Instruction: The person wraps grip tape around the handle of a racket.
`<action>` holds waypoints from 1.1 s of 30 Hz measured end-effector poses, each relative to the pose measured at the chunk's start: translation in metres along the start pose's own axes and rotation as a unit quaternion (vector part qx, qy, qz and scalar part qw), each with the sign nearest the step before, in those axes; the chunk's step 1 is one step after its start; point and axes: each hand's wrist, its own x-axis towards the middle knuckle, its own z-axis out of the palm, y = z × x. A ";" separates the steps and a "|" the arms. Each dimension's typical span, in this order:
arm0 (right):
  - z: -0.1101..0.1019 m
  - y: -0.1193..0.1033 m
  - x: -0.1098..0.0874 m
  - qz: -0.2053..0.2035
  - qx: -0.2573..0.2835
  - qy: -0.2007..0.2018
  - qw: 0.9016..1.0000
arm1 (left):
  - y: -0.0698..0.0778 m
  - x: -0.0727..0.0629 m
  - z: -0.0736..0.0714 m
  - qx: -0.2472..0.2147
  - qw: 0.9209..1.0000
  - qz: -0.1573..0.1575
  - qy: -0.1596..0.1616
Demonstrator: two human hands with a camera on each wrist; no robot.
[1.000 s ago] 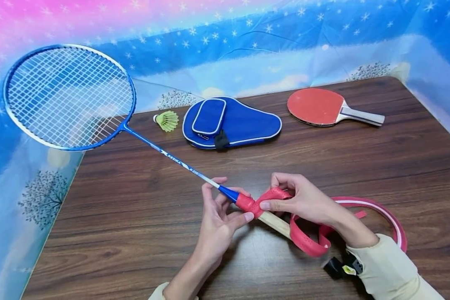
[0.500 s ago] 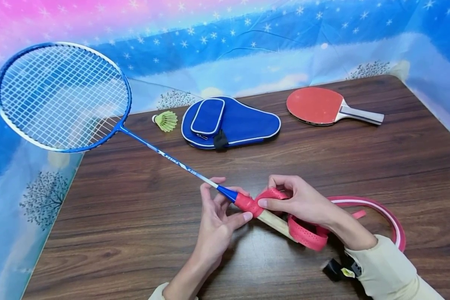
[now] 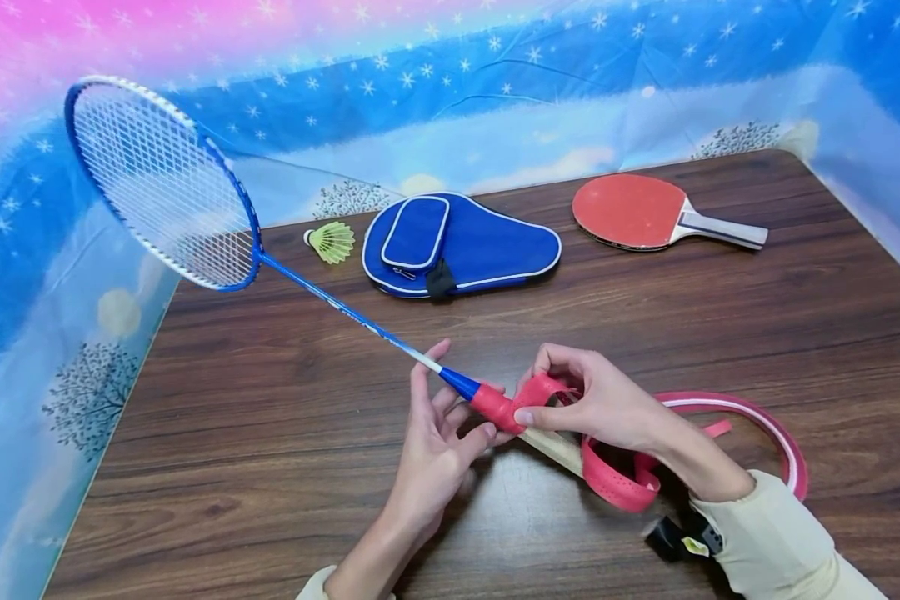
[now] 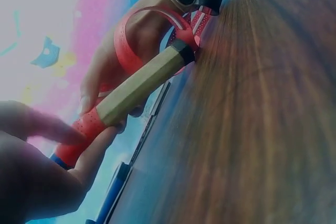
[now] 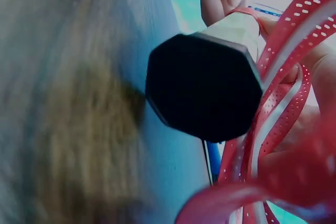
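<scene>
A blue-and-white badminton racket [image 3: 345, 310] slants up to the left, its head raised above the table. My left hand [image 3: 433, 458] holds it between thumb and fingers at the top of the handle, where red perforated tape is wound. Below the winding the wooden handle [image 4: 142, 85] is bare, down to a black butt cap [image 5: 205, 87]. Thumb and fingers of my right hand [image 3: 607, 404] pinch the red grip tape [image 3: 618, 487] right beside the winding. From there the tape loops under the right wrist and curls across the table, its white backing strip showing.
Toward the back of the brown table [image 3: 270, 467] lie a yellow-green shuttlecock [image 3: 333, 242], a blue zipped paddle case [image 3: 498, 246] and a red table tennis paddle [image 3: 630, 212]. A patterned cloth [image 3: 450, 75] hangs behind and along the sides.
The racket has rolled about its shaft, so its head now looks narrower and sits further right. My left fingers have shifted slightly on the handle; the right hand still pinches the tape.
</scene>
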 end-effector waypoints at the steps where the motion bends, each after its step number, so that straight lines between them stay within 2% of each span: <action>1: 0.001 0.000 0.000 -0.001 -0.002 -0.003 1.000 | 0.000 0.000 0.000 -0.003 1.000 0.000 -0.004; 9: 0.002 -0.003 -0.001 -0.006 0.000 -0.016 1.000 | 0.000 0.000 0.001 0.021 1.000 -0.007 -0.008; 15: -0.001 -0.002 -0.002 0.005 -0.016 -0.020 1.000 | 0.001 0.000 0.001 0.012 1.000 0.013 -0.024; 24: -0.004 0.000 -0.003 -0.009 -0.018 -0.024 0.999 | 0.000 -0.001 0.003 0.033 0.999 0.024 0.006; 33: 0.000 0.001 -0.001 -0.012 -0.014 -0.030 0.999 | 0.000 -0.001 0.001 0.018 0.999 0.031 0.010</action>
